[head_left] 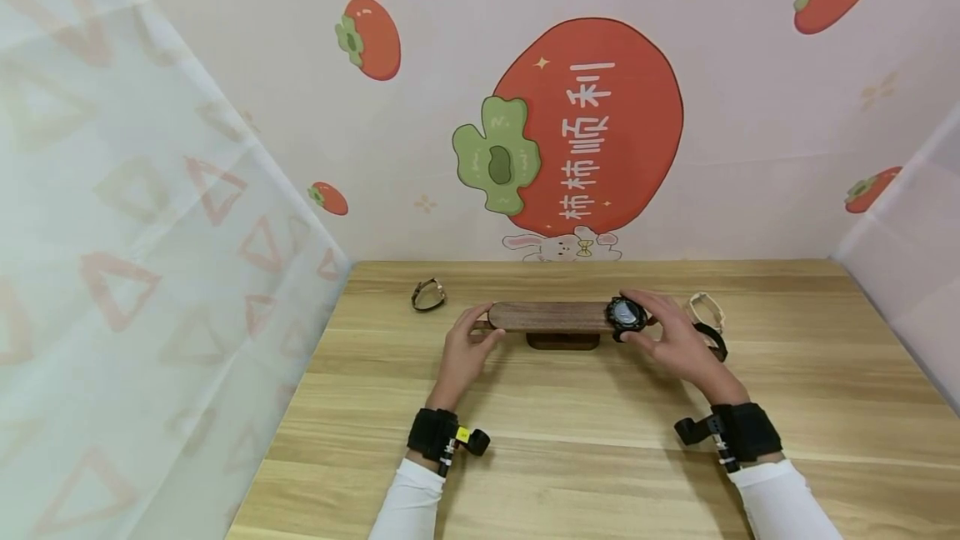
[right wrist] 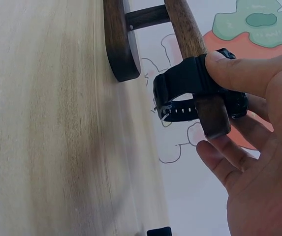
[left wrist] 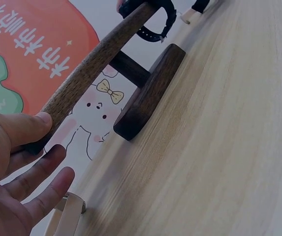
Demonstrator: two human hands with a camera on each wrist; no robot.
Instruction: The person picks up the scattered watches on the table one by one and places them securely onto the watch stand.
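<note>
A dark wooden T-shaped watch stand (head_left: 551,317) has a long horizontal bar above a small base (head_left: 562,342) on the table. My left hand (head_left: 459,361) pinches the bar's left end between thumb and fingers; the left wrist view shows the other fingers extended below. At the opposite end, a black watch (head_left: 626,315) with a round dial is looped around the bar. My right hand (head_left: 677,346) holds this watch, the thumb pressing its case, with fingers behind. In the right wrist view the strap (right wrist: 182,110) is buckled and hangs around the bar's tip.
Another watch with a dark strap (head_left: 428,308) stands at the back left of the wooden table (head_left: 570,457). Right of my right hand lie a pale-strapped watch (head_left: 717,309) and a black-strapped one (head_left: 714,337). A printed cloth wall (head_left: 420,140) rises behind the table.
</note>
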